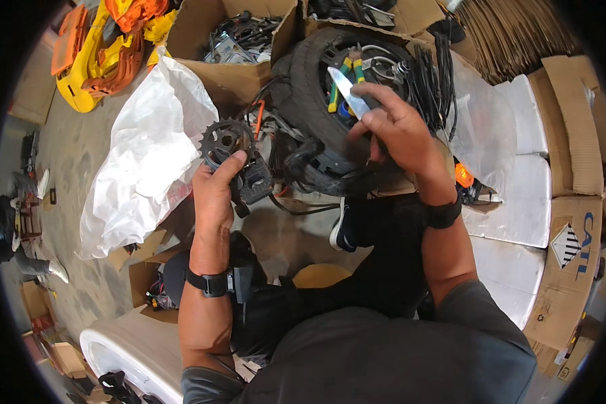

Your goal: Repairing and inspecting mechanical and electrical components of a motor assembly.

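My left hand (212, 195) is closed on a dark bicycle crankset, thumb lying near the middle of its toothed chainring (209, 146). A black pedal (256, 182) is beside that hand's fingers. In my right hand (404, 131), raised over a black tyre (299, 87), a knife (347, 89) is pinched between thumb and fingers. Its shiny blade slants up and to the left; its handle is mostly hidden, and the lower fingers are blurred. Yellow-and-green-handled pliers (333, 101) lie inside the tyre, just beyond the blade.
A crumpled white plastic bag (148, 145) lies to the left. Behind it stands a cardboard box (225, 81) of metal parts. Black cables (444, 81) hang at the tyre's right, near white wrapped blocks (512, 202). A white tub (97, 337) is at lower left.
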`<state>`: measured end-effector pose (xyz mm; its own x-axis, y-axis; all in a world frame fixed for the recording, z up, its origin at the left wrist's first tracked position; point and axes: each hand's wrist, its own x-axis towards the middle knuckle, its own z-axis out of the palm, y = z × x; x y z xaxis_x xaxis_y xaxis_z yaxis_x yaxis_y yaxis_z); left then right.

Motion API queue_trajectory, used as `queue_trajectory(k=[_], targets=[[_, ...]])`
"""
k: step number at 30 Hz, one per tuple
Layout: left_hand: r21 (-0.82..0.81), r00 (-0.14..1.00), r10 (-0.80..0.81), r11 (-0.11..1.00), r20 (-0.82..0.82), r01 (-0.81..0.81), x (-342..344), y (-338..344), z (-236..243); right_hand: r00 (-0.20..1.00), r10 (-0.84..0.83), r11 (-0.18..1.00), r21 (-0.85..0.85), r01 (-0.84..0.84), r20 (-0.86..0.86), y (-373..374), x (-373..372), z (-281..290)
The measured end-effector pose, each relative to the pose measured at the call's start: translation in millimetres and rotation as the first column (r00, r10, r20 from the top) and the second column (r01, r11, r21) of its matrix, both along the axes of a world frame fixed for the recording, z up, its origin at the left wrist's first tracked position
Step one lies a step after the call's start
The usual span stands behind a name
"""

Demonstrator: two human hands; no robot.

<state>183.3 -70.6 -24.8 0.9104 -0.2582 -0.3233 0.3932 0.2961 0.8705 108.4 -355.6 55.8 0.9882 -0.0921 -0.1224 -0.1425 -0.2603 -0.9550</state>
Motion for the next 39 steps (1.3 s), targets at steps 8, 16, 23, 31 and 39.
queue_trajectory(k=[8, 16, 23, 31, 39], targets=[[-0.012, 1.000, -0.023, 1.000, -0.002, 0.023, -2, -3, -4, 0.980, -0.140, 0.867, 0.495, 0.052, 0.142, -18, -29, 20], [-0.036, 0.998, -0.070, 0.997, -0.004, 0.070, -3, -8, -12, 0.991, -0.126, 0.954, 0.277, 0.111, 0.037, -35, -38, 11], [-0.034, 0.998, -0.061, 0.998, -0.011, 0.060, -6, -10, -10, 0.954, -0.085, 0.977, -0.163, 0.136, 0.289, -28, -24, -12], [0.012, 0.998, -0.057, 0.998, -0.001, 0.057, -8, -8, -11, 0.989, -0.143, 0.990, 0.008, 0.143, 0.026, -32, -16, -26], [-0.019, 0.998, -0.060, 0.998, 0.023, 0.061, -8, -8, -10, 0.987, -0.159, 0.986, -0.050, 0.158, -0.028, -35, -11, -26]])
